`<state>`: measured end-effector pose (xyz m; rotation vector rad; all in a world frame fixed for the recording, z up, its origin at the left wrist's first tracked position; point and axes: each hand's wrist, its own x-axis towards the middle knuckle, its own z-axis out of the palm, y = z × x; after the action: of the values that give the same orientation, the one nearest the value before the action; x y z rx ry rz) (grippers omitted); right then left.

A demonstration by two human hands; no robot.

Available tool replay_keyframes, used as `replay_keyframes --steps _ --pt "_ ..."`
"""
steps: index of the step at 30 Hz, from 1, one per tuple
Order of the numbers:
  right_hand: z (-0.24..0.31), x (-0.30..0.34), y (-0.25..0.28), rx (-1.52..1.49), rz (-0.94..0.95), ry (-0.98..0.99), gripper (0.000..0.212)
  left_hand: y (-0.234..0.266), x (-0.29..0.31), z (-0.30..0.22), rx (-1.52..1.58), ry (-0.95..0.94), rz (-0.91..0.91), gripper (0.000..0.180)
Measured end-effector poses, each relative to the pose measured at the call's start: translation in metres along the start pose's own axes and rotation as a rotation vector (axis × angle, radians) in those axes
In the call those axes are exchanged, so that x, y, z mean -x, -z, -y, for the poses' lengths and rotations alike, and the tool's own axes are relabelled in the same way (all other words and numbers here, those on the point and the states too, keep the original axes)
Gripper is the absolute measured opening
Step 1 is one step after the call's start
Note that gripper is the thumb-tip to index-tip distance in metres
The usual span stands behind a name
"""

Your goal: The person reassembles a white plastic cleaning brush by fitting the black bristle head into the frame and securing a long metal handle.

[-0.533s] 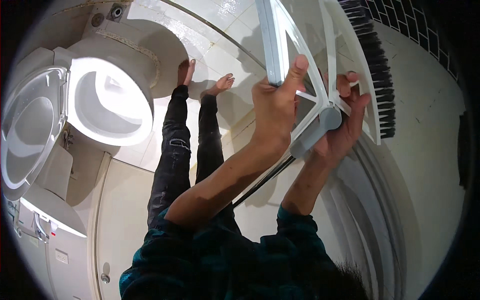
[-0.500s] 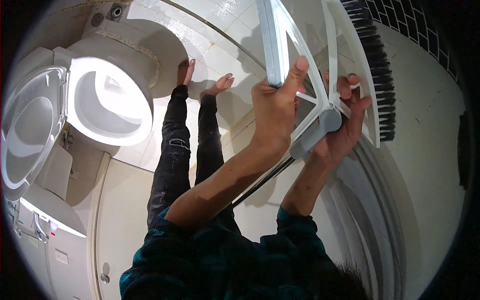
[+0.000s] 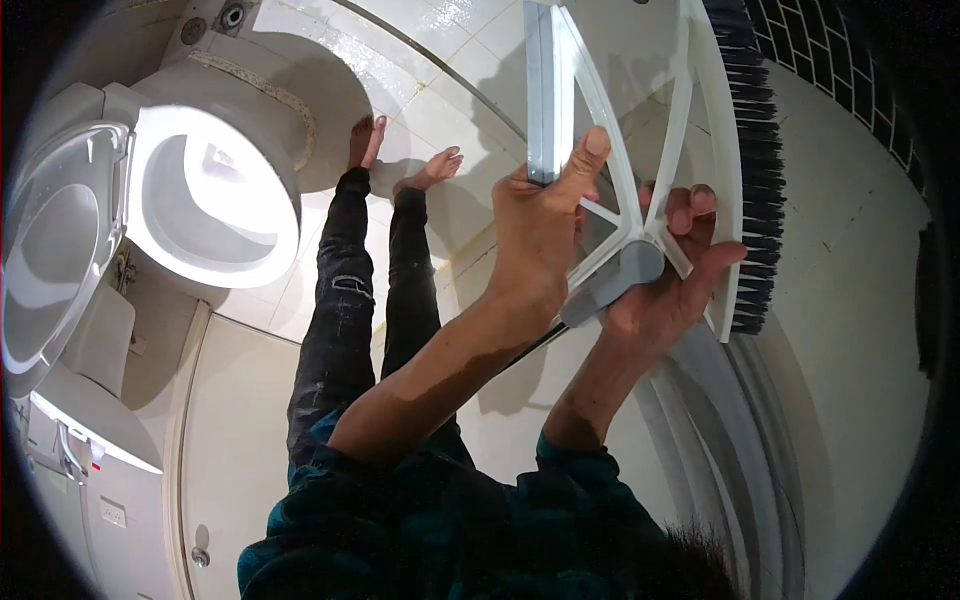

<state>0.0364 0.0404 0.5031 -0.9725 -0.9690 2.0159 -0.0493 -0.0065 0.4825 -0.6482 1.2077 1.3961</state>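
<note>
While the left hand (image 3: 540, 240) is closed around a white strut of the brush frame (image 3: 640, 150), thumb up along it, the right hand (image 3: 670, 290) cups the grey hub (image 3: 625, 280) with its fingers curled over the spokes. Black bristles (image 3: 755, 170) face the pale wall (image 3: 860, 300). Below stand bare feet (image 3: 400, 160) beside a white toilet (image 3: 215, 200).

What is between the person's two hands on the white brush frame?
In the head view, the grey socket of the white brush frame lies between the left hand and the right hand, with white spokes meeting there.
</note>
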Motion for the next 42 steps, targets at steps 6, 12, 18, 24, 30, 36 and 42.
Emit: replay_keyframes --steps 6,12,18,24,30,36,42 --pt "-0.013 0.017 -0.007 0.12 -0.189 0.093 0.02 0.007 0.004 -0.006 0.001 0.07 -0.01 0.041" --pt "-0.019 0.033 0.006 0.002 -0.167 0.091 0.011 0.01 0.007 -0.007 -0.174 0.09 0.039 0.04" --pt "-0.026 0.045 0.01 -0.001 -0.272 0.092 0.013 0.011 0.009 -0.012 -0.313 -0.047 0.181 0.043" --pt "-0.028 0.034 0.013 -0.028 -0.073 0.018 0.019 0.026 0.005 0.008 -0.182 0.054 0.012 0.047" --pt "-0.042 0.049 0.032 -0.568 -0.453 -0.174 0.031 0.026 0.004 0.02 0.057 0.125 -0.066 0.048" --pt "-0.033 0.043 0.03 -0.243 -0.539 -0.012 0.04 0.019 0.003 0.024 0.009 0.078 0.023 0.042" --pt "-0.017 0.021 0.015 -0.031 -0.324 0.006 0.043 0.017 0.008 0.024 -0.025 0.111 -0.015 0.043"
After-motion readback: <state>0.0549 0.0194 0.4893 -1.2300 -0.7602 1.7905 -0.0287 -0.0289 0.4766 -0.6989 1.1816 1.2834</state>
